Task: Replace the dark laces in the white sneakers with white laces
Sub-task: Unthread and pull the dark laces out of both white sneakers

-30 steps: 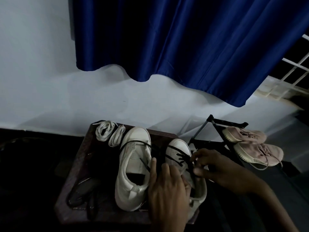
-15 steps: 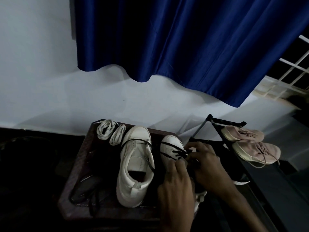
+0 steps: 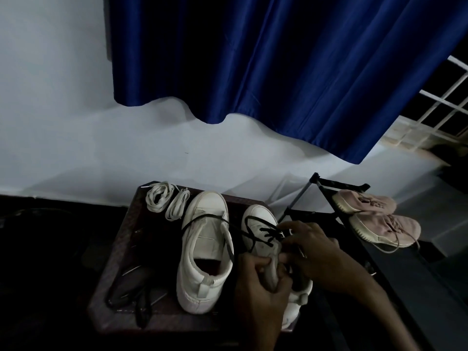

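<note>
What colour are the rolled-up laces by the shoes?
The rolled-up laces are white, slightly creamy. The head view, the only one, shows them clearly.

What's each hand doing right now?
Left hand: grips the sneaker tongue.
Right hand: appears to pinch the dark lace.

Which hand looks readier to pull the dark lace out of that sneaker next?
Probably the right hand: its fingertips pinch the dark lace at the eyelets, while the left hand grips the sneaker, holding it steady.
</note>
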A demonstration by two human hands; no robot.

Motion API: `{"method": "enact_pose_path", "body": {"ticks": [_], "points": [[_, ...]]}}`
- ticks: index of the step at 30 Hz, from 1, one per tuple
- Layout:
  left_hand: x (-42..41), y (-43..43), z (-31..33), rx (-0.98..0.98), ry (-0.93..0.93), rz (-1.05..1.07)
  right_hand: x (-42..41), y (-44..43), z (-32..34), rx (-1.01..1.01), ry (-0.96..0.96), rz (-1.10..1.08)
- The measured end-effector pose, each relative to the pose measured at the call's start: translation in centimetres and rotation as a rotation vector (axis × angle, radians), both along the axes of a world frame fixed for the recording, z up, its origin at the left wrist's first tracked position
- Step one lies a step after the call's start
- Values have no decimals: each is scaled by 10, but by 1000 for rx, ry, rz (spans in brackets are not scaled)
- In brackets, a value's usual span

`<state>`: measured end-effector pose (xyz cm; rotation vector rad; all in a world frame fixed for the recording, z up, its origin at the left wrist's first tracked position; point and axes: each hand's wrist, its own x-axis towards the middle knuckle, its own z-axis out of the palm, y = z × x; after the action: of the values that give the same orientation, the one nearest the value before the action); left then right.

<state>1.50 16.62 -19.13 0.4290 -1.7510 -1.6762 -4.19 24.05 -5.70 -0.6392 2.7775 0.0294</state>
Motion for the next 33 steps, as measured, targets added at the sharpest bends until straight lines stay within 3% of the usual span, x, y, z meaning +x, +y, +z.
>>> {"method": "enact_pose_path", "body": {"ticks": [3,7,9,12,14,17,25,27,31,33], "points": [[-2,-3,-2,-63,113,9,-6,5,-9,-35,-42,-16],[-2,-6,3,-119,145,-15,-10,4,-26,-247,27,-51],[-1,-8,3,-132,162,-22,-2,1,-30,-207,118,-80],[-1,-7,2,-125,129,-20,12,5,-17,-42,241,41],[-1,-5,2,-92,110,-22,16,21,2,68,147,64],[-2,-5,2,-80,131,-21,11,46,23,83,-36,86],[-2,-5,2,-135,163,-24,-2,6,-6,82,30,64],[-2,-6,1,-144,163,-22,-8,7,-20,-15,-10,66],[-2,-5,-1,-158,131,-26,-20,20,-29,-567,-261,-101],[-2,-5,-2,-161,119,-19,-20,21,-27,-712,-366,-140]]}}
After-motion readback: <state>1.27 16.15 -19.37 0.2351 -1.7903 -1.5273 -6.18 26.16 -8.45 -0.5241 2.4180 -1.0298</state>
